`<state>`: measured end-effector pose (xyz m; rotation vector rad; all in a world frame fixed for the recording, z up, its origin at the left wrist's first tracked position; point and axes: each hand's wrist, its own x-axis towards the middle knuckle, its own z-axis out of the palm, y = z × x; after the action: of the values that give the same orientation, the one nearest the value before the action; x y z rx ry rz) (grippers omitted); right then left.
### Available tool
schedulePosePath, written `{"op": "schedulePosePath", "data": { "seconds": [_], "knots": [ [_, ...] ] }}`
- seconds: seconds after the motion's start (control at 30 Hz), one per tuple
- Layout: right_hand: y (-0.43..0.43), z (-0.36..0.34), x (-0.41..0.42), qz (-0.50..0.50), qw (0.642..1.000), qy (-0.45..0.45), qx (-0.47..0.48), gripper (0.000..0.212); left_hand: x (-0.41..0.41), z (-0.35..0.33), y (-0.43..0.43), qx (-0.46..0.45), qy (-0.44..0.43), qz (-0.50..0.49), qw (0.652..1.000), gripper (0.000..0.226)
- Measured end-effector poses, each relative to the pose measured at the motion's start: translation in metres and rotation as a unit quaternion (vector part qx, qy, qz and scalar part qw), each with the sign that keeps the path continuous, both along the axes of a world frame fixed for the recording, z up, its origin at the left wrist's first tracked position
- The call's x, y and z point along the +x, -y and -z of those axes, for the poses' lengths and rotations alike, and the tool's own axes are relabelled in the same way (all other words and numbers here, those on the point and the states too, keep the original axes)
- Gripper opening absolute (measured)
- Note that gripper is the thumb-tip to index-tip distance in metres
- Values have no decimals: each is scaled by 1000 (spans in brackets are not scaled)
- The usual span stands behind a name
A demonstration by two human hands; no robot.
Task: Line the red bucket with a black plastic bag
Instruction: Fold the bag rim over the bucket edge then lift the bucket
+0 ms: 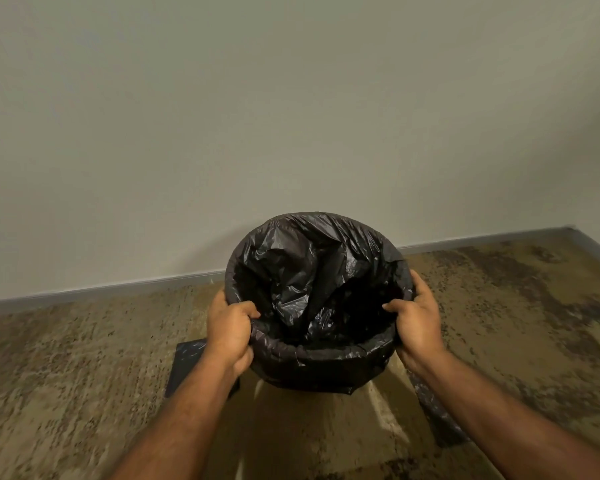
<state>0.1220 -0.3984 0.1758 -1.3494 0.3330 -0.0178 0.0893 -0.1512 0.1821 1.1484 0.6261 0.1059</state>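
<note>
left hand [230,329]: gripped black bag [312,282] rim, thumb inside
right hand [417,323]: gripped opposite rim, thumb inside

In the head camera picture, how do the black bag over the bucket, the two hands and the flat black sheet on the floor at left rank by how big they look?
1. Black bag, plainly largest.
2. Flat black sheet, partly hidden by the left forearm, so unsure.
3. Left hand and right hand look alike, no ranking between them.
</note>
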Motion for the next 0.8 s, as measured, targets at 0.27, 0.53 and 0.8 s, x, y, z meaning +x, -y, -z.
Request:
{"op": "schedulePosePath", "data": {
  "seconds": [0.27,0.53,0.8],
  "knots": [
    [15,-38,12,11,1000,15,-21,74,18,-28,22,-10,15,-22,1000,63],
    [41,-86,15,45,998,-42,3,82,18,-78,46,-66,31,5,997,76],
    [95,-162,15,44,997,-59,-3,82,18,-171,99,-84,-8,10,996,83]
  ]
}}
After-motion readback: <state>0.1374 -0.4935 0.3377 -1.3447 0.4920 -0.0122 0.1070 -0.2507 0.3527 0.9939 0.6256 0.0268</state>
